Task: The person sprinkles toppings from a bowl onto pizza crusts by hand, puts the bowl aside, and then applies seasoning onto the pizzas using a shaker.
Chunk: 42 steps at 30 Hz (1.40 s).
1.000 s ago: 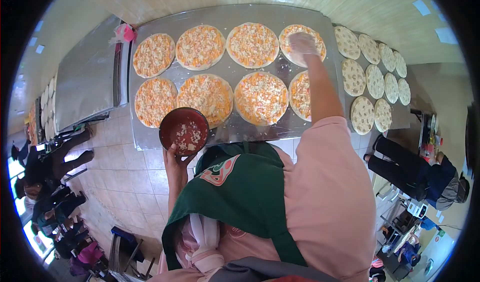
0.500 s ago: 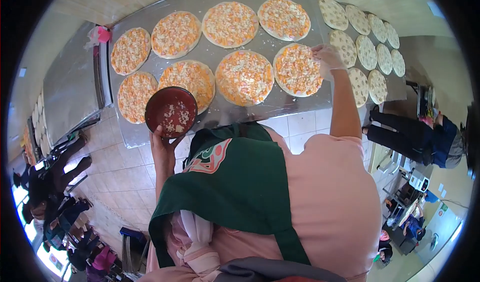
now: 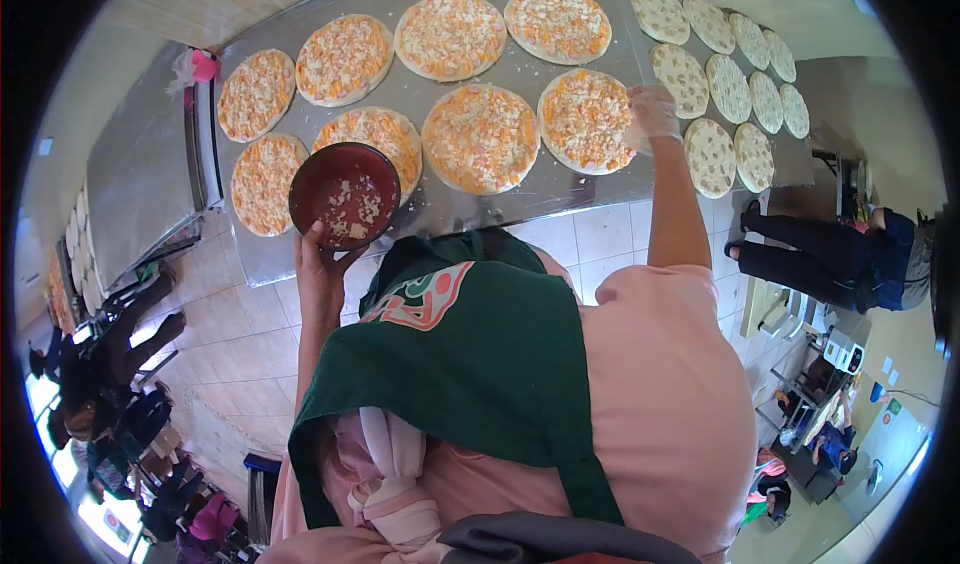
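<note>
My left hand (image 3: 322,264) grips a dark reddish-brown bowl (image 3: 338,209) from below, thumb at its rim. Crumbly pale bits (image 3: 358,209) lie in the bowl, which covers part of a topped pizza (image 3: 372,136). In a clear plastic glove, my right hand (image 3: 653,116) is at the right edge of the front-row pizza (image 3: 587,122) on the far right. Its fingers are curled downward, and whatever they may hold is hidden. This pizza carries orange shreds, pink pieces and whitish crumbs. Left of it is another topped pizza (image 3: 480,139).
More topped pizzas (image 3: 450,36) fill the metal table (image 3: 420,199) in two rows. Plainer pale bases (image 3: 680,79) lie to the right. A person in dark clothes (image 3: 820,254) stands at right; other people (image 3: 110,364) are at left. A pink item (image 3: 205,66) sits at the table's left corner.
The view has shifted slightly, so the pizzas appear higher. My right hand has moved a little toward me along the pizza's right edge, fingers more curled. My left hand still holds the bowl.
</note>
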Tool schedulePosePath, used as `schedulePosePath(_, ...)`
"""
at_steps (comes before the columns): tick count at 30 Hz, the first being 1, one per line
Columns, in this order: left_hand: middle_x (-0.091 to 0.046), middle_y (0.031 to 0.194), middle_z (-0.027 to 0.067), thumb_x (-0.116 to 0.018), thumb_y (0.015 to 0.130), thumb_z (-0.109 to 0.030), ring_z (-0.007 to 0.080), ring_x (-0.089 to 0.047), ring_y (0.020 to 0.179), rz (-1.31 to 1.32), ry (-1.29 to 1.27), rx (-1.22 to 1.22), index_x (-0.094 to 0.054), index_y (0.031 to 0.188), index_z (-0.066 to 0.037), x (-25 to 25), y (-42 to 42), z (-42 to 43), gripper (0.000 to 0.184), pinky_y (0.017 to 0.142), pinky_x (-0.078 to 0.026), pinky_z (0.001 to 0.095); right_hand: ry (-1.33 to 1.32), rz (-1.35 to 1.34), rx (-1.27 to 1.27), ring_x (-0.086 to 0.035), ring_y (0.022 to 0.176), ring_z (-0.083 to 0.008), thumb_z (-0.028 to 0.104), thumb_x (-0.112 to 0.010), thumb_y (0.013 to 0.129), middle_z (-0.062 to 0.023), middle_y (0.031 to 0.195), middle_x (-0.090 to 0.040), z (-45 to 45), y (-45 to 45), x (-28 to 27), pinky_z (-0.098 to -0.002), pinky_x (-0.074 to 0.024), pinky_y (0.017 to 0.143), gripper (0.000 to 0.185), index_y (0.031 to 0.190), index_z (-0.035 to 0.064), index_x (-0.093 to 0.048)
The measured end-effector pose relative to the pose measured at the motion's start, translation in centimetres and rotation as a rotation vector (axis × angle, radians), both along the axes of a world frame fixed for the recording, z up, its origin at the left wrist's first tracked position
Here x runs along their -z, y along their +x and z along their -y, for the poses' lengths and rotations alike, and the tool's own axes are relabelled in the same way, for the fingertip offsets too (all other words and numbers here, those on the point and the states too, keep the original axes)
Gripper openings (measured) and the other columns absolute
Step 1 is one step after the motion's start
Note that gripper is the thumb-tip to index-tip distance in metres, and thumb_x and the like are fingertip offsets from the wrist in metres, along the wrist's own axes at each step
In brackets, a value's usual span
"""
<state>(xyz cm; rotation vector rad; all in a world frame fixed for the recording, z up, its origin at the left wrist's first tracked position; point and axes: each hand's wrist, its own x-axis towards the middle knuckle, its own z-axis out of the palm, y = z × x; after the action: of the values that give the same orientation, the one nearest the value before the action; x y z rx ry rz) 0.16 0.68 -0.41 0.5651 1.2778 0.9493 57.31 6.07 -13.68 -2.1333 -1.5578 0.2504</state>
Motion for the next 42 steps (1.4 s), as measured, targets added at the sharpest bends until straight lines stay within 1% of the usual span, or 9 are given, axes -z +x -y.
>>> schedulePosePath(2,-0.047,0.129,0.0131,-0.054,0.088,-0.038,0.0264,-0.048,0.118,0.013,-0.004,-0.009,-0.033,0.133,-0.010,0.1,-0.2,0.3,0.057,0.091,-0.047,0.0510,-0.376,0.261,0.052,-0.065,0.085,-0.0292,0.022,-0.056,0.079,-0.0128,0.088,-0.068,1.2,0.4,-1.2,-0.0391,-0.0501,0.078,0.020,0.078,0.0082,-0.071)
schedulePosePath(6,-0.047,0.129,0.0133,-0.054,0.088,-0.037,0.0259,-0.048,0.118,0.010,-0.025,-0.022,-0.034,0.132,-0.009,0.3,-0.7,0.7,0.056,0.092,-0.046,0.0511,-0.158,0.375,-0.095,-0.063,0.066,-0.0181,0.006,-0.062,0.069,-0.0056,0.071,-0.066,4.8,3.3,2.9,-0.0272,-0.0515,0.066,0.012,0.080,0.0047,-0.067)
schedulePosePath(12,-0.047,0.129,0.0134,-0.054,0.088,-0.037,0.0253,-0.047,0.119,0.026,-0.015,-0.021,-0.035,0.132,-0.008,0.6,-1.1,0.7,0.056,0.092,-0.046,0.0515,-0.134,-0.499,0.157,-0.065,0.068,-0.0205,0.013,-0.058,0.073,-0.0098,0.069,-0.066,6.8,-2.1,-1.5,-0.0328,-0.0509,0.065,0.014,0.076,0.0069,-0.070)
schedulePosePath(18,-0.047,0.129,0.0127,-0.055,0.087,-0.038,0.0251,-0.048,0.118,0.016,-0.005,0.001,-0.035,0.132,-0.009,-0.1,-0.7,1.0,0.057,0.092,-0.046,0.0509,-0.067,-0.217,0.279,-0.064,0.071,-0.0187,0.011,-0.058,0.072,-0.0091,0.076,-0.067,3.8,-4.7,-4.9,-0.0320,-0.0511,0.067,0.015,0.080,0.0077,-0.070)
schedulePosePath(22,-0.050,0.127,0.0120,-0.056,0.085,-0.043,0.0243,-0.051,0.115,-0.014,0.015,0.017,-0.036,0.133,-0.011,1.2,-1.6,1.3,0.061,0.089,-0.047,0.0485,0.091,0.563,-0.328,-0.063,0.089,-0.0257,0.007,-0.052,0.075,-0.0067,0.100,-0.067,2.0,0.7,0.3,-0.0366,-0.0505,0.079,0.030,0.100,0.0098,-0.067)
schedulePosePath(26,-0.054,0.116,0.0114,-0.056,0.088,-0.024,0.0205,-0.058,0.098,0.081,0.083,-0.059,-0.039,0.128,-0.008,0.9,-1.6,1.8,0.046,0.068,-0.056,0.0358,-0.037,-0.656,-0.031,-0.063,0.087,-0.0151,0.014,-0.058,0.082,-0.0079,0.094,-0.068,-0.1,-13.0,-10.6,-0.0285,-0.0496,0.081,0.024,0.100,0.0020,-0.068)
schedulePosePath(32,-0.043,0.133,0.0131,-0.057,0.087,-0.017,0.0231,-0.055,0.111,0.014,0.159,0.055,-0.023,0.144,-0.010,-0.5,-0.3,2.4,0.067,0.070,-0.058,0.0336,-0.134,-1.102,-0.828,-0.063,0.090,-0.0202,0.011,-0.064,0.080,-0.0123,0.101,-0.064,1.1,-33.0,-16.3,-0.0321,-0.0515,0.080,0.028,0.105,-0.0003,-0.063)
schedulePosePath(34,-0.042,0.134,0.0133,-0.057,0.087,-0.016,0.0231,-0.055,0.111,0.012,0.174,0.053,-0.024,0.145,-0.010,-0.6,0.1,2.9,0.067,0.070,-0.058,0.0329,0.223,-0.260,-0.948,-0.062,0.089,-0.0288,0.009,-0.059,0.079,-0.0159,0.100,-0.061,1.8,-37.1,-15.5,-0.0385,-0.0524,0.078,0.023,0.101,0.0003,-0.062)
schedulePosePath(42,-0.040,0.137,0.0144,-0.057,0.087,-0.016,0.0253,-0.053,0.113,-0.066,0.110,0.005,-0.026,0.144,-0.012,0.5,-2.9,5.3,0.065,0.073,-0.057,0.0348,-0.142,-0.200,-1.410,-0.061,0.084,-0.0322,0.021,-0.058,0.077,-0.0155,0.091,-0.060,4.1,-42.7,-11.5,-0.0434,-0.0522,0.071,0.021,0.081,0.0010,-0.062)
